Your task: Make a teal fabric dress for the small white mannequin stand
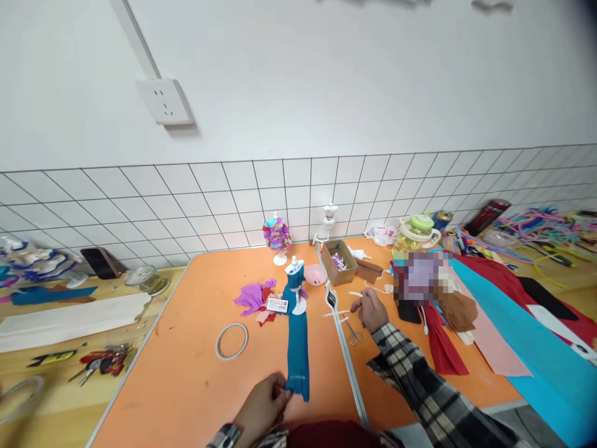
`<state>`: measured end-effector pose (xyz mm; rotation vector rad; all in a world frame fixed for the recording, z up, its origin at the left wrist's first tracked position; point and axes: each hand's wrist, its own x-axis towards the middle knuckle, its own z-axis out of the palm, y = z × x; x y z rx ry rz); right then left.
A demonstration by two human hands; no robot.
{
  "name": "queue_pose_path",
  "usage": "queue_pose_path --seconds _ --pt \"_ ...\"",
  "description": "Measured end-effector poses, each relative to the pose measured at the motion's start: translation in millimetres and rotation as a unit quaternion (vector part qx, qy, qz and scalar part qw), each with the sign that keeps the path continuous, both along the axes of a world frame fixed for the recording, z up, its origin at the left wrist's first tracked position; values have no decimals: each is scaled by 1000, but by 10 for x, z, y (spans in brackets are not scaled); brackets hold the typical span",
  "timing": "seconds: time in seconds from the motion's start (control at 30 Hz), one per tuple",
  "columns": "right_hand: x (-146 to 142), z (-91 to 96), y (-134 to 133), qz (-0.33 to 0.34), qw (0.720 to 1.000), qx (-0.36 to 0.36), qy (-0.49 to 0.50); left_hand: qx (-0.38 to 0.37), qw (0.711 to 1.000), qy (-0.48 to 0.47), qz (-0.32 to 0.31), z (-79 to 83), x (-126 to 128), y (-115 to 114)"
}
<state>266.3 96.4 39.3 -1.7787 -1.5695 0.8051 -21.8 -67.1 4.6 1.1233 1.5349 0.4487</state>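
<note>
A long teal strip of crepe-like material [297, 348] lies flat, running toward me from a small white dress form [295, 280] dressed in the same teal. My left hand [265, 401] is closed, pinching the strip's near left edge, beside a shiny band across its end. My right hand [372, 311] is raised to the right with curled fingers; a thin white strip [355, 294] sticks out at its fingertips. Small scissors [355, 338] lie just below that hand. A roll of tape [232, 341] rests on the orange table left of the strip.
Behind stand a purple-dressed form [278, 238], a pink bowl [316, 274] and a cardboard box [339, 262]. A white-edged seam [347, 361] splits the orange tabletop [186, 348]. Coloured sheets [489, 311] and a teapot [415, 234] sit right; keys [105, 359] lie left.
</note>
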Motion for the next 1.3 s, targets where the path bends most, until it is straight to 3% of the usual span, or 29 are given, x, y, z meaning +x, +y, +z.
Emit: queue_pose_path --seconds 0.1,0.2,0.33,0.47,0.53,0.73,0.9,1.17,1.3 --pt "45 268 363 -24 997 43 -52 59 989 115 -65 -4 -16 33" --pt "49 427 650 -34 991 65 -114 72 975 187 -93 36 -11 55" --pt "20 490 902 -13 981 53 -186 123 963 235 -55 132 -46 52" --pt "0 482 1038 36 969 38 -242 212 953 215 -16 197 -142 61" --pt "12 465 1070 66 963 36 -260 261 941 213 -29 201 -196 71" --pt "113 386 1066 95 948 25 -302 391 886 200 -149 198 -224 104" --pt "115 366 1032 126 936 32 -328 408 870 202 -189 198 -134 105" --pt "69 470 1053 173 919 69 -347 423 855 221 -201 201 -157 80" --pt "-50 437 743 188 916 104 -339 461 815 248 -248 176 -218 100"
